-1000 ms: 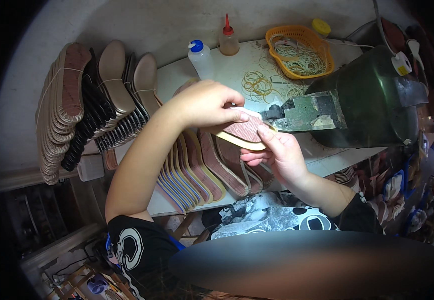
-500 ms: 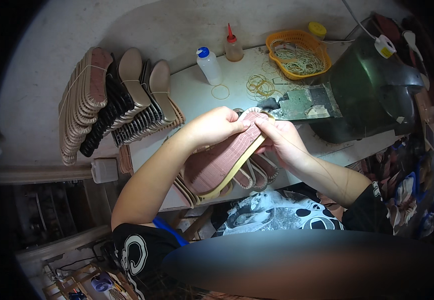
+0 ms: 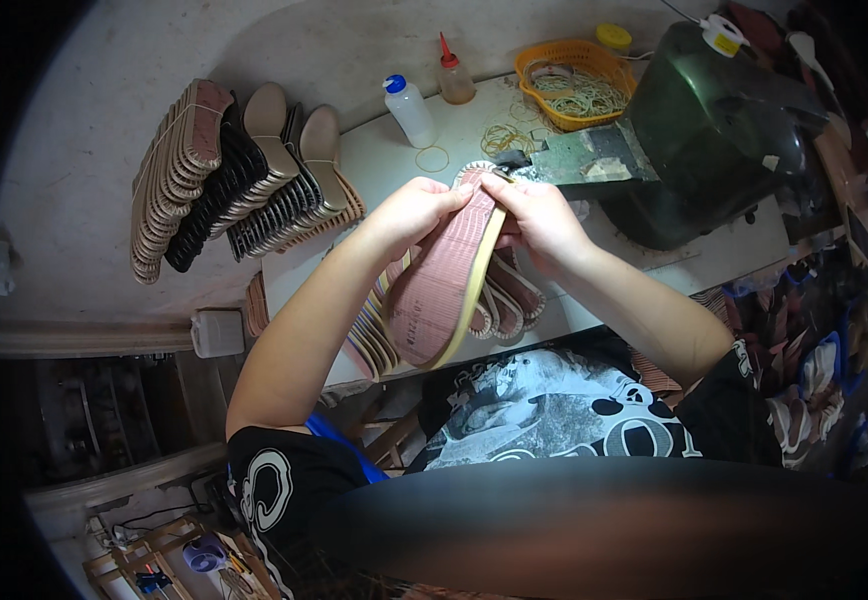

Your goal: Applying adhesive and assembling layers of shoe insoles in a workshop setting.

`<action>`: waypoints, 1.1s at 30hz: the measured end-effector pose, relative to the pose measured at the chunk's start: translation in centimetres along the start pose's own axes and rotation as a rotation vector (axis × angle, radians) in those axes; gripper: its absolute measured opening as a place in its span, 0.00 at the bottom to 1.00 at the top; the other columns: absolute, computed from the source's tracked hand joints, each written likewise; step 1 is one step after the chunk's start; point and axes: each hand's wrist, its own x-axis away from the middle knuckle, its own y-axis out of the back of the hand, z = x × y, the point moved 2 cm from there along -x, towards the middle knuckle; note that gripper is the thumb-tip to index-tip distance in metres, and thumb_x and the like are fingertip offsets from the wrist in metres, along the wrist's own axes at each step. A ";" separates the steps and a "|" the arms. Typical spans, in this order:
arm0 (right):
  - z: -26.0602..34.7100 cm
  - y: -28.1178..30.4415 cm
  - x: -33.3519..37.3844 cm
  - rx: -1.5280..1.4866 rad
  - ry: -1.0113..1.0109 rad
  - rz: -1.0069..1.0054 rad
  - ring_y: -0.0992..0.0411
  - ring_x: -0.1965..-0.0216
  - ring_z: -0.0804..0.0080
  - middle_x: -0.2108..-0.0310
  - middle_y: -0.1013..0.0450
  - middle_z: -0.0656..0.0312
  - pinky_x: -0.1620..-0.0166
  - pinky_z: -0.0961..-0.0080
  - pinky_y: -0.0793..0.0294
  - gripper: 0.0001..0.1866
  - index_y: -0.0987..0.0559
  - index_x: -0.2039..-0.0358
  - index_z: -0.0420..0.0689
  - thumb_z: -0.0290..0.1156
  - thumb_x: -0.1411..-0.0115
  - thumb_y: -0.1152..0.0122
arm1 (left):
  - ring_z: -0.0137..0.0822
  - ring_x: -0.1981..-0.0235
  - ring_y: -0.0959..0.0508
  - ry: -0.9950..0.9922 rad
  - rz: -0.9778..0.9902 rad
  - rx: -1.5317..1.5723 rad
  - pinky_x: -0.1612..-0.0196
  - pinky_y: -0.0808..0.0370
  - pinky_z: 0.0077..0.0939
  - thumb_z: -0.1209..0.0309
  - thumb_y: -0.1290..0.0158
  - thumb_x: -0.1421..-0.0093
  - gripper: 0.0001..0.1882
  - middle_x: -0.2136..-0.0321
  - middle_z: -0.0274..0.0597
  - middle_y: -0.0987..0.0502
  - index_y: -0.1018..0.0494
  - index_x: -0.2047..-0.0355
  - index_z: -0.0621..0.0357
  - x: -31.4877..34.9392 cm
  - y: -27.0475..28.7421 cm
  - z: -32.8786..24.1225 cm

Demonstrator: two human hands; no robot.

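Note:
A pink shoe sole (image 3: pixel 439 280) with a yellow strip along one edge is held up between my two hands. Its narrow, pleated end sits beside the dark tip of a green machine's arm (image 3: pixel 584 158); whether they touch is unclear. My left hand (image 3: pixel 422 212) pinches the sole's left edge, thumb on the pink face. From the other side my right hand (image 3: pixel 546 222) grips it near the same end, thumb on top and fingers partly hidden behind. Below and behind it lie several more soles with pleated rims (image 3: pixel 510 300).
Stacks of banded soles (image 3: pixel 182 165) stand at the table's left by the wall. A blue-capped bottle (image 3: pixel 412 115), a red-tipped bottle (image 3: pixel 457 82), loose rubber bands (image 3: pixel 510 140) and a yellow basket (image 3: pixel 551 54) of bands line the back. The green machine body (image 3: pixel 699 130) fills the right.
The sole has swung to a steeper angle, its broad end now hanging more directly toward me. Both hands keep hold of it near the machine tip. The whole view has shifted slightly.

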 end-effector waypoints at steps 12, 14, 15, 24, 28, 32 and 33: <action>-0.5 2.4 7.8 0.247 -0.194 0.329 0.26 0.58 0.74 0.58 0.24 0.58 0.50 0.74 0.30 0.22 0.24 0.55 0.34 0.31 0.49 0.31 | 0.25 0.96 0.38 0.003 -0.086 -0.085 0.91 0.44 0.18 0.51 0.53 0.36 0.26 0.94 0.38 0.31 0.29 0.82 0.58 -0.8 -0.4 -0.6; -1.4 2.7 8.0 0.206 -0.193 0.252 0.26 0.59 0.75 0.59 0.24 0.59 0.50 0.75 0.30 0.21 0.23 0.55 0.34 0.31 0.48 0.31 | 0.25 0.96 0.41 0.005 -0.129 -0.189 0.90 0.49 0.21 0.49 0.52 0.37 0.28 0.95 0.36 0.34 0.30 0.85 0.58 -1.3 0.0 -1.0; -1.7 2.9 7.9 0.177 -0.190 0.190 0.26 0.59 0.75 0.60 0.24 0.59 0.51 0.75 0.29 0.21 0.23 0.56 0.34 0.32 0.48 0.32 | 0.25 0.96 0.43 -0.006 -0.128 -0.248 0.89 0.49 0.22 0.47 0.51 0.38 0.29 0.95 0.34 0.37 0.31 0.87 0.58 -1.7 0.6 -1.2; -2.6 1.2 3.5 -0.061 -0.112 0.066 0.25 0.60 0.74 0.59 0.24 0.56 0.54 0.75 0.26 0.19 0.24 0.55 0.34 0.31 0.44 0.35 | 0.22 0.87 0.44 -0.063 -0.305 -0.144 0.83 0.45 0.19 0.36 0.48 0.47 0.30 0.89 0.25 0.43 0.32 0.82 0.52 -3.5 3.5 -1.4; -2.1 0.3 2.1 -0.062 -0.083 0.041 0.25 0.59 0.73 0.58 0.24 0.56 0.52 0.75 0.27 0.20 0.26 0.53 0.33 0.31 0.43 0.37 | 0.29 0.67 0.27 -0.263 -0.066 -0.076 0.61 0.31 0.19 0.50 0.38 0.50 0.29 0.67 0.38 0.26 0.29 0.59 0.61 -2.5 3.1 0.1; -1.8 -0.1 1.3 -0.107 -0.053 0.044 0.27 0.57 0.73 0.57 0.25 0.57 0.51 0.74 0.27 0.21 0.27 0.51 0.34 0.32 0.42 0.37 | 0.37 0.61 0.21 -0.181 0.003 0.338 0.58 0.23 0.27 0.74 0.33 0.56 0.30 0.63 0.50 0.23 0.33 0.54 0.72 -1.6 1.0 -0.2; -1.9 -0.3 1.4 -0.099 -0.054 0.049 0.27 0.57 0.73 0.57 0.25 0.57 0.51 0.74 0.27 0.21 0.27 0.51 0.34 0.32 0.42 0.37 | 0.37 0.61 0.21 -0.187 0.000 0.343 0.58 0.23 0.27 0.74 0.33 0.56 0.30 0.63 0.50 0.23 0.33 0.54 0.72 -1.5 1.2 -0.2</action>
